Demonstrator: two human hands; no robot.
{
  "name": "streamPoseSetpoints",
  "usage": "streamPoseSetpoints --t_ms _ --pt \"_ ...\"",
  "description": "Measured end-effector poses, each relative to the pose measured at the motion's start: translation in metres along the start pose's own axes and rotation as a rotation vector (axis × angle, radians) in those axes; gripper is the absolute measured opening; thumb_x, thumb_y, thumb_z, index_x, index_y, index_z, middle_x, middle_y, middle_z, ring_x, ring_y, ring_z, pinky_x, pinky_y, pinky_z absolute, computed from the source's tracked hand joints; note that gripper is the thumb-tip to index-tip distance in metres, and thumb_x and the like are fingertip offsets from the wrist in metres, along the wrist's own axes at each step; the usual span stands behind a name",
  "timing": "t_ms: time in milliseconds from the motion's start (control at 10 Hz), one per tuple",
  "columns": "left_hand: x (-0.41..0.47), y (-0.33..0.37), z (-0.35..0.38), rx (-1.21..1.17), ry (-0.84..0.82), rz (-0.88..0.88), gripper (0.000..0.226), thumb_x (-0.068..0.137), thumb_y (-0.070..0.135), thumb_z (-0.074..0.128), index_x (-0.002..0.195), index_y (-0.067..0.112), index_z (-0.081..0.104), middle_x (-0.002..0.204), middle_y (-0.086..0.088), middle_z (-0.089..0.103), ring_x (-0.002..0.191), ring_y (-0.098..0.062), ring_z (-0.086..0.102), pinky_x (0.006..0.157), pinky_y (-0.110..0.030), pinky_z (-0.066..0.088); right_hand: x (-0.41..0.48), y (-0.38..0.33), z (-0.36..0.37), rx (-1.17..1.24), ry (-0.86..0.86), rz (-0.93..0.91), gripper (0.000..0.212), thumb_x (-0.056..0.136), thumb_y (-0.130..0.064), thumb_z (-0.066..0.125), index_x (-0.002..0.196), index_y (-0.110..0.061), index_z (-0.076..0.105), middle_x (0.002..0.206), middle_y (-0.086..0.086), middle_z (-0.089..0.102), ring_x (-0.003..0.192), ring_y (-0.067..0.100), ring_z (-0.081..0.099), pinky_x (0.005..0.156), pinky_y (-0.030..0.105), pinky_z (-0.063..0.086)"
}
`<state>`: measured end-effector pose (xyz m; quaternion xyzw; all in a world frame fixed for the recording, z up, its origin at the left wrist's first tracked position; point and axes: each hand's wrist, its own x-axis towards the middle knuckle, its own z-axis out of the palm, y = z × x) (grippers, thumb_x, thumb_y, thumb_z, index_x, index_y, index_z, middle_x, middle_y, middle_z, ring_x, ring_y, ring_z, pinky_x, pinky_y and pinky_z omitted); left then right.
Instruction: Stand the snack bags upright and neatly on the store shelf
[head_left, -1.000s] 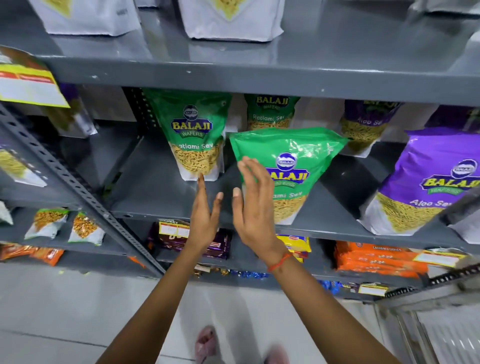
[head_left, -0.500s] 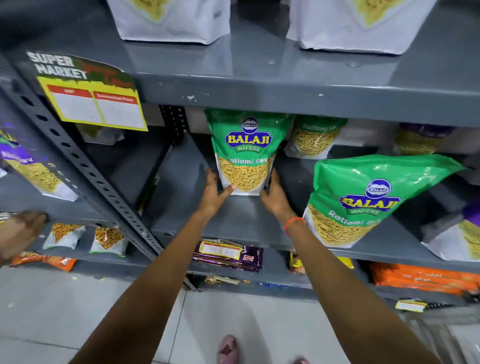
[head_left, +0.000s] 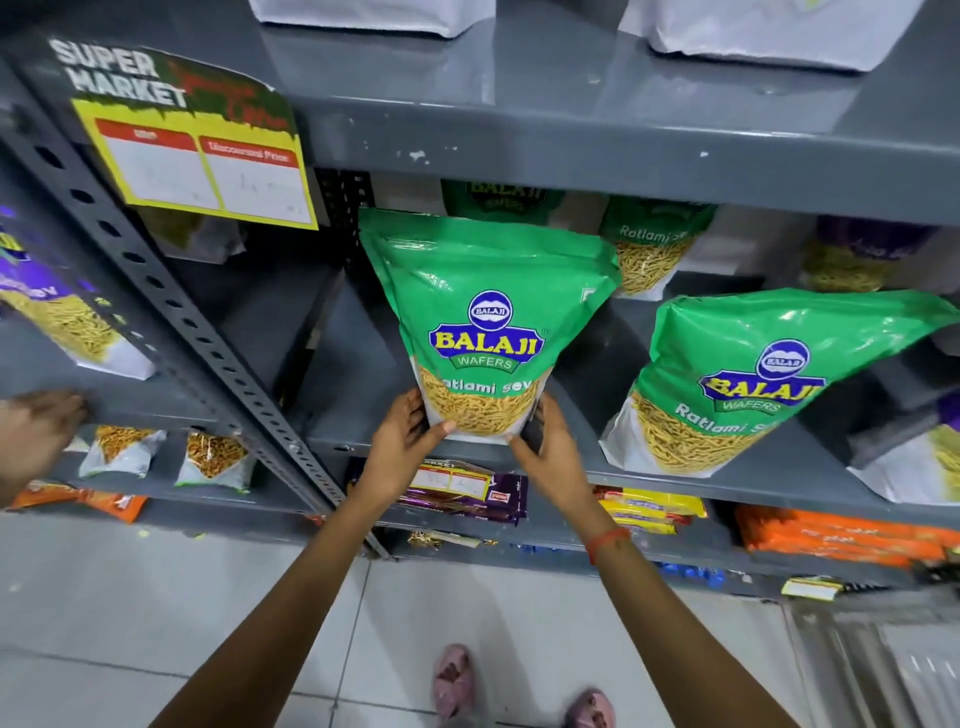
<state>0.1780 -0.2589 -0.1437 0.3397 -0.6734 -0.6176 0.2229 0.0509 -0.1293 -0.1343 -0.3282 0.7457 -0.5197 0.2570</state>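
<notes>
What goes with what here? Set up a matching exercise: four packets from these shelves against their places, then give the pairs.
Things:
1. green Ratlami sev bag
2. second green Ratlami sev bag
3. orange packets
4. purple packet with a price label

Places:
A. lower shelf, far right
B. lower shelf, under the two hands
C. held at its base by the left hand and right hand
D. leaning, right of the held bag

Pairs: 1-C, 2-D, 3-A, 4-B
</notes>
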Motion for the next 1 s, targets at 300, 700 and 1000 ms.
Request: streamPoseSetpoints --t_ms 300,700,1000 --pt "-0.020 0.009 -0.001 0.053 -0.016 -0.041 0.051 0.083 0.011 0.062 0.128 0.007 0.039 0.124 -0.001 0.054 0.111 -0.012 0.053 0.081 -0.004 0.046 -0.019 -0.009 -0.003 -0.050 -0.011 -0.010 0.056 0.085 -0.010 0.060 0.134 -0.011 0.034 0.137 0.013 0.045 0.119 0.008 0.040 0.102 0.026 0.035" --pt "-0.073 0.048 0.056 0.587 0.413 -0.139 0.035 0.083 0.020 0.063 0.112 0.002 0.055 0.112 -0.023 0.067 0.103 -0.038 0.062 0.086 -0.044 0.051 -0.050 -0.032 -0.051 -0.387 -0.232 -0.006 0.064 0.092 -0.013 0.048 0.142 0.001 0.010 0.140 0.027 0.043 0.121 0.038 0.049 0.093 0.040 0.045" --pt "-0.109 0.219 0.157 0.852 0.350 0.313 0.032 0.081 0.026 0.046 0.102 0.013 0.064 0.105 -0.022 0.069 0.099 -0.041 0.062 0.083 -0.048 0.052 -0.070 -0.149 -0.196 -0.729 -0.291 -0.299 0.035 0.089 -0.015 0.046 0.122 -0.004 0.050 0.123 0.024 0.060 0.113 0.038 0.056 0.092 0.040 0.046"
